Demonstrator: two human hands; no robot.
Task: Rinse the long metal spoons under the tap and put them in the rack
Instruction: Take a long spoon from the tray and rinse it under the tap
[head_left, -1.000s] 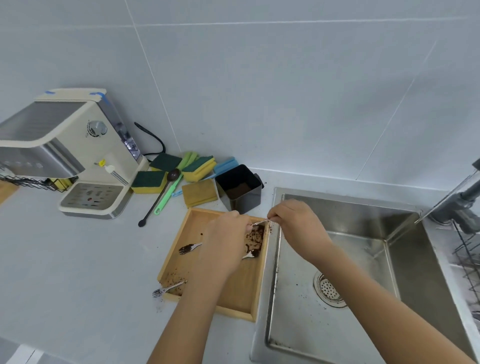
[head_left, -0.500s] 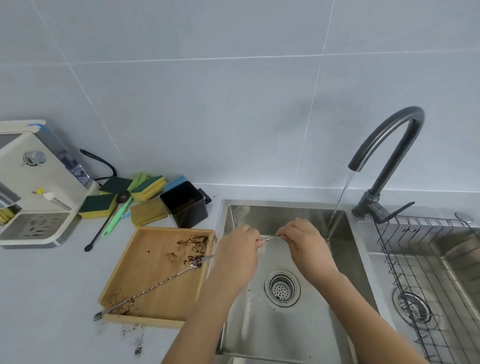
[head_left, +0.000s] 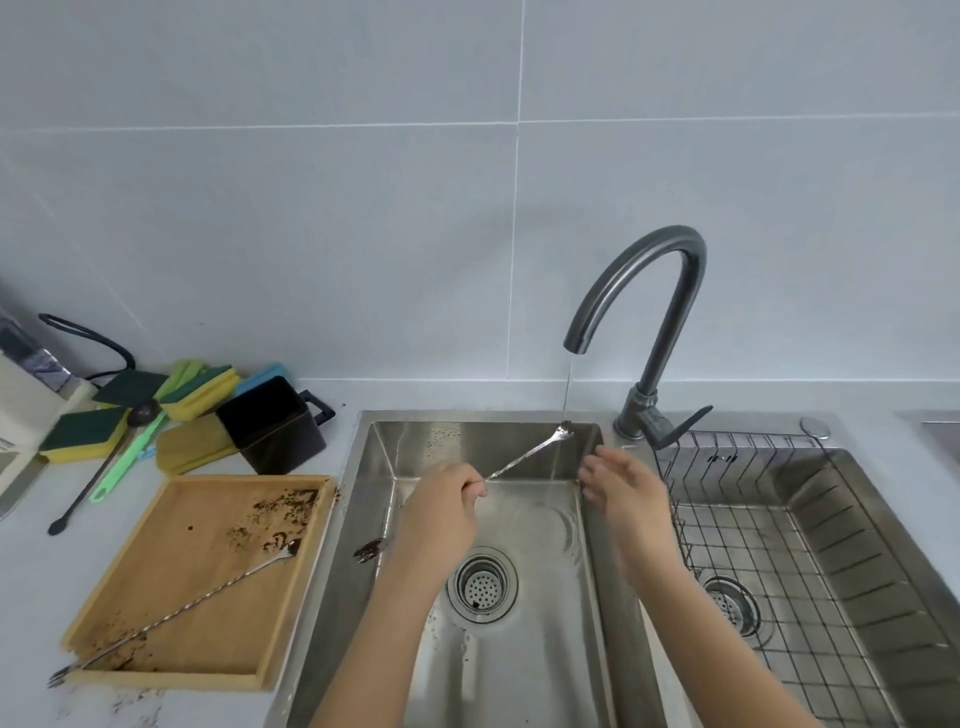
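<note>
Head view: sink (head_left: 592, 597) with tap (head_left: 644, 291) running; wire rack (head_left: 779, 545) in the right basin; left hand (head_left: 441, 512) over the basin, fingers curled, pinching a long spoon (head_left: 524, 457) angled up, its tip in the stream; right hand (head_left: 623, 488) beside it, fingers loosely spread, holding nothing; second spoon (head_left: 176, 613) lies across the wooden tray (head_left: 171, 519).

- Sink (head_left: 592, 597): brushed stainless steel, satin sheen, wet.
- Tap (head_left: 644, 291), behind the sink: dark grey metal, matt.
- Spoon (head_left: 524, 457), over the sink: polished metal, twisted stem.
- Tray (head_left: 202, 582), left of the sink: pale wood, matt, soiled with brown grounds.
- Rack (head_left: 769, 545), right of the sink: metal wire.
</note>
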